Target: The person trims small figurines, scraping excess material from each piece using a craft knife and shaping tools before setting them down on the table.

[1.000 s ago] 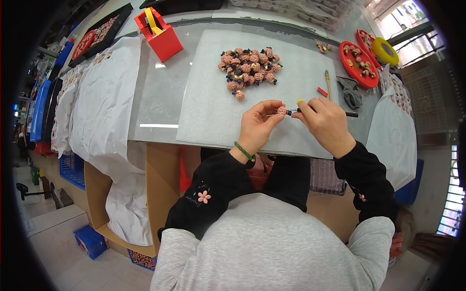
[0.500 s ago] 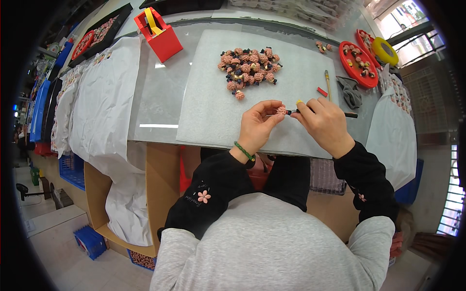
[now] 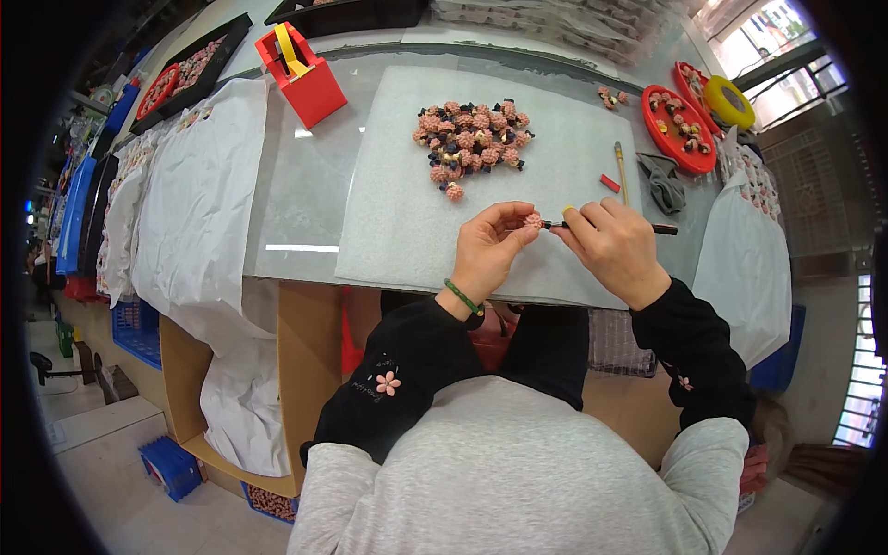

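Observation:
My left hand (image 3: 490, 244) pinches a small pink, knobbly, flower-like figurine (image 3: 532, 221) between thumb and fingertips. In my right hand (image 3: 612, 242) is a slim black pen-like tool (image 3: 664, 228), its back end sticking out to the right. The tool's thin front end meets the figurine's right side; the exact contact is too small to make out. Beyond my hands, a pile of similar pink figurines (image 3: 476, 139) with dark and cream parts rests on a white foam sheet (image 3: 388, 222).
Right of the pile lie a brush-like stick (image 3: 621, 171), a small red piece (image 3: 610, 183) and a grey cloth (image 3: 662, 182). A red plate (image 3: 672, 139) of figurines and a yellow tape roll (image 3: 729, 102) sit far right. A red tape dispenser (image 3: 313, 91) stands far left.
The whole view has shifted slightly, with the table lower in the picture. Both hands keep their grips; the figurine and tool have turned a little between them.

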The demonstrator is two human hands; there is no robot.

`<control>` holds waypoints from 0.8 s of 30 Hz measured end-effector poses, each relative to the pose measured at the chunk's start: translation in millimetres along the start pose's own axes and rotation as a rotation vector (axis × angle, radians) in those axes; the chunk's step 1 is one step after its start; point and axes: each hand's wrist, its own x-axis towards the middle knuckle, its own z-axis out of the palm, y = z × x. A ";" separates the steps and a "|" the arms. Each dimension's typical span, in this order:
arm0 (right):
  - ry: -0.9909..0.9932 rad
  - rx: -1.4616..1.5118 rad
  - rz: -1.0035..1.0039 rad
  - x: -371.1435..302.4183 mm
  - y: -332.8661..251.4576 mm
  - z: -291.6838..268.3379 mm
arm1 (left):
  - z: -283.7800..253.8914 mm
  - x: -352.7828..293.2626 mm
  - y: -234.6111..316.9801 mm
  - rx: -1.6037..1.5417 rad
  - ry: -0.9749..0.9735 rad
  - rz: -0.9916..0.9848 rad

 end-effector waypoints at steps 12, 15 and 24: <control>0.016 -0.004 0.018 -1.5 0.1 2.5 | 0.2 0.4 0.1 0.006 -0.002 0.006; 0.011 -0.004 0.017 -0.5 0.0 1.9 | 0.1 0.3 0.0 0.012 -0.005 0.024; 0.002 0.014 0.000 -1.5 -0.5 1.4 | 0.2 0.1 2.4 0.013 0.012 -0.028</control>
